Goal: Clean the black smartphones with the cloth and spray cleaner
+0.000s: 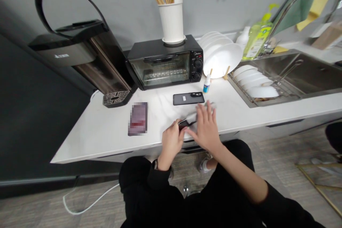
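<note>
My left hand (pixel 172 139) is closed around the near left end of a phone (pixel 183 124), a flat dark piece held just above the counter's front edge. Fingers stretched, my right hand (pixel 207 126) lies across its other end and hides most of it. A pale grey strip (pixel 191 117) shows along the far side; whether it is glare or a cloth, I cannot tell. Beyond my hands lies a black-edged phone case (pixel 188 98) with camera openings. A small white and blue spray bottle (pixel 206 84) stands behind it. To the left rests a pixelated phone-shaped item (pixel 138 118).
On the white counter (pixel 107 131) stand a black water dispenser (pixel 93 57) and a toaster oven (pixel 162 67) topped by a chopstick holder (pixel 172 21). White plates (pixel 223 60) lean in a rack beside the steel sink (pixel 307 69), which holds bowls (pixel 263 91). Green soap bottle (pixel 258 37) behind.
</note>
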